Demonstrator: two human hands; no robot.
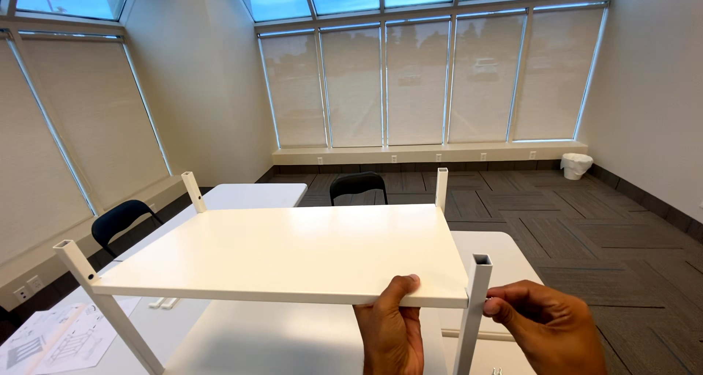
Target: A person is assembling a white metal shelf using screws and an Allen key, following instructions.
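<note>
Smooth matt white shelf panel [293,254], square-tube metal posts [477,302]

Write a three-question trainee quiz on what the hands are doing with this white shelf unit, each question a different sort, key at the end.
1. True or false: the left hand grips the front edge of the white shelf panel, thumb on top.
2. Multiple choice: the fingers of the right hand are at
A) the black chair
B) the near right post
C) the instruction sheet
3. Fill in: the posts are hollow, with a ____ cross-section.

Key: 1 true; 2 B; 3 square.
</note>
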